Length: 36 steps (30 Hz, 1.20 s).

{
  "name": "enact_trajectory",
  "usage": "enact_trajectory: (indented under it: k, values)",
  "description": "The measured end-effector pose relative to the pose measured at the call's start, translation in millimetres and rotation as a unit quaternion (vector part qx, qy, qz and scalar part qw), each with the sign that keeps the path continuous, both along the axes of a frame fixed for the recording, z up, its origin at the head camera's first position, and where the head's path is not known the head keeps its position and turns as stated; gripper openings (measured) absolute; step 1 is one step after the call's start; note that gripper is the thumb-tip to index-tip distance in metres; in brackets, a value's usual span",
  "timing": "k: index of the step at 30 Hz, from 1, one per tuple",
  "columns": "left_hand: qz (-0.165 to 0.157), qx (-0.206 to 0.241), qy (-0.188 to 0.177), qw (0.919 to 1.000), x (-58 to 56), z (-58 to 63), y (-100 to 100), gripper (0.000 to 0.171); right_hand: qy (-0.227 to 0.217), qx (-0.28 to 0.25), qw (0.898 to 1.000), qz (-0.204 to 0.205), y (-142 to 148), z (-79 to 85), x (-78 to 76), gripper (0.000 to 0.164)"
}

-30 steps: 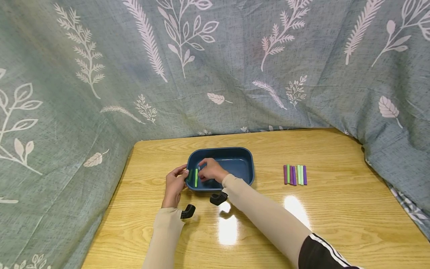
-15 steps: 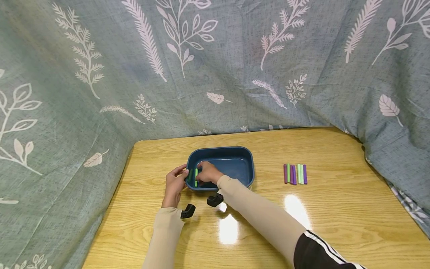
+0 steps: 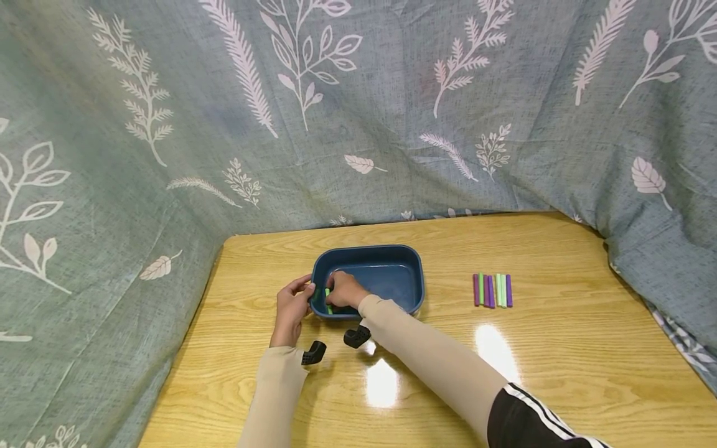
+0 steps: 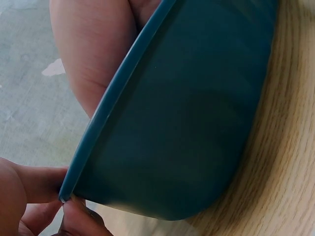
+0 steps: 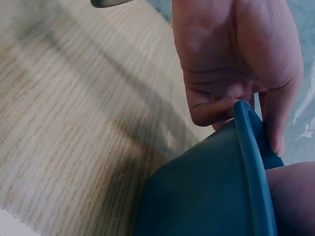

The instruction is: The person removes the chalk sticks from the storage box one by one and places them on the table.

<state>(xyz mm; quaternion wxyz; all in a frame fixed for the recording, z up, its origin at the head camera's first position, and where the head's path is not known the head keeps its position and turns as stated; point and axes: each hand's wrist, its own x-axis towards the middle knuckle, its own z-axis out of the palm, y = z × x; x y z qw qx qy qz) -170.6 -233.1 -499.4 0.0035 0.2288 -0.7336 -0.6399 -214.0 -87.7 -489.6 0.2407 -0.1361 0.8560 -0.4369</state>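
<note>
A dark blue rectangular tub (image 3: 392, 249) with rounded corners stands on the table. My left hand (image 3: 292, 309) grips its left rim, thumb over the edge, fingers outside; the left wrist view shows the rim (image 4: 106, 108) pinched at the lower left. Inside the tub's left end, my right hand (image 3: 346, 290) has its curled fingers on a slim bright green stick (image 3: 328, 308), covering part of it. In the right wrist view, the tub wall (image 5: 197, 191) hides the stick and the right fingertips; only a piece of that hand (image 5: 295, 191) shows.
Right of the tub, several purple, green and pale green sticks (image 3: 492, 291) lie side by side on the wooden table (image 3: 426, 373). A leaf-patterned grey-green cloth (image 3: 358, 112) hangs behind the table and at both sides.
My right hand has moved slightly left inside the tub onto the green stick, which now lies partly covered and a little shifted. The left hand and tub have stayed in place.
</note>
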Motion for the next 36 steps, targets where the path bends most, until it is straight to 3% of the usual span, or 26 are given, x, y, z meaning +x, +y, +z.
enact_trajectory:
  k: [9,16,24,30,36]
  values:
    - [-0.002,0.005,0.004,1.0000,0.2,-0.8,0,0.033,0.033,0.027,0.999,0.000,2,-0.1,3.5,0.027]
    - [0.002,-0.004,0.004,1.0000,-0.1,-1.2,2,0.033,0.035,0.017,0.999,-0.016,7,0.8,3.7,0.026]
    - [0.006,0.009,0.008,0.9999,1.4,-0.5,2,0.033,0.003,-0.067,0.997,-0.038,26,6.4,-0.7,0.031]
    - [0.011,0.008,0.010,0.9999,1.5,-0.5,1,0.032,-0.036,-0.130,0.988,-0.075,47,14.9,-3.6,0.033]
    - [0.009,0.007,0.008,0.9999,1.4,0.8,1,0.033,-0.050,-0.155,0.980,-0.114,71,20.3,-7.3,0.035]
